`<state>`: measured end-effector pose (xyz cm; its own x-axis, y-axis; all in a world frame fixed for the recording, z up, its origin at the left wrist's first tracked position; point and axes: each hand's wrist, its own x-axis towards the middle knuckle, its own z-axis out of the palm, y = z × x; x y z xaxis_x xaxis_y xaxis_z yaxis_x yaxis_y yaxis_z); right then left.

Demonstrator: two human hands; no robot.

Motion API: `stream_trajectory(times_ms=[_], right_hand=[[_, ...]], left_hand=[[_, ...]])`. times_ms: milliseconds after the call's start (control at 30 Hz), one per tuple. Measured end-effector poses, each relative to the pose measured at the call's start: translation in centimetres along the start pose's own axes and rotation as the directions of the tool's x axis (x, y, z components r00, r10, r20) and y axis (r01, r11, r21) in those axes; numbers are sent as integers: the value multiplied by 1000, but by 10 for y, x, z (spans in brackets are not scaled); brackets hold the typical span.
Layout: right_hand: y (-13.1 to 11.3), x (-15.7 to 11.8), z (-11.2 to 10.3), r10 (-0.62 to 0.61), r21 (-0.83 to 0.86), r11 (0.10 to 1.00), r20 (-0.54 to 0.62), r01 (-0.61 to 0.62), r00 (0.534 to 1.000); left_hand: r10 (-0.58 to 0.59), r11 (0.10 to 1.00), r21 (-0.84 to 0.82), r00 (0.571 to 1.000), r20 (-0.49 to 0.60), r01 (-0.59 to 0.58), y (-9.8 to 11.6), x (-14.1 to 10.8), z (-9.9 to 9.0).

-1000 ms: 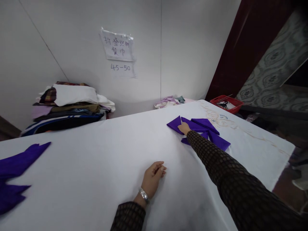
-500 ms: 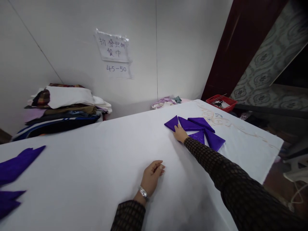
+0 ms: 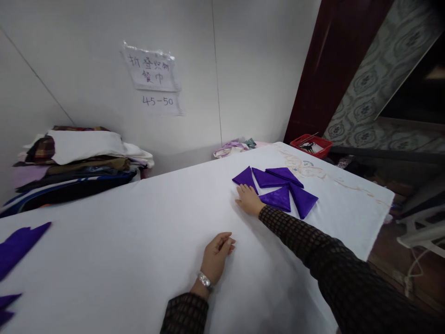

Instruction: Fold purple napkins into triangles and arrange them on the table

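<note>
Several purple cloth napkins folded into triangles lie grouped on the white tablecloth. My right hand (image 3: 249,200) reaches across to them, palm down with its fingers spread. Its fingertips are at the lower edge of the leftmost napkin (image 3: 244,178), and I cannot tell if they touch it. Just right of the hand is another folded napkin (image 3: 279,199), partly behind my wrist. A further one (image 3: 303,199) points toward the table's right side. My left hand (image 3: 215,257), with a silvery watch or bracelet, rests nearer me, fingers loosely curled and holding nothing.
More purple cloth (image 3: 21,246) lies at the left edge, cut off by the frame. A pile of clothes (image 3: 86,148) stands by the wall, back left. A red basket (image 3: 323,147) sits beyond the table's far right corner. The white tablecloth (image 3: 139,250) has embroidery on its right side.
My right hand has drawn back slightly from the leftmost napkin, and its fingers have spread from a pinch on its edge. My left hand keeps its place. The view has shifted slightly right.
</note>
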<state>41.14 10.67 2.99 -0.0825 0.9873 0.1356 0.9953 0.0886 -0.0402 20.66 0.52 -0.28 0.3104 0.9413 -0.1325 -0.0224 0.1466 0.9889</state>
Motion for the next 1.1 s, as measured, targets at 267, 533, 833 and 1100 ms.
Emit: stream_trajectory(times_ms=[267,533,833,1100], right_hand=[[-39,-60,-2,-292,278,922,42,269,956],[-20,-62,-15,-131,143,980,-64,139,989],[33,-28,-4,59,21,998,28,-60,998],[36,-30,5,64,43,997,72,-67,995]], left_hand=[[26,1000,4,1000,8,-26,2,0,0],[95,993,71,993,-76,-89,13,-9,-2],[192,950,258,981,-42,-175,-9,-25,-16],[133,970,212,990,-50,-119,-10,-22,-17]])
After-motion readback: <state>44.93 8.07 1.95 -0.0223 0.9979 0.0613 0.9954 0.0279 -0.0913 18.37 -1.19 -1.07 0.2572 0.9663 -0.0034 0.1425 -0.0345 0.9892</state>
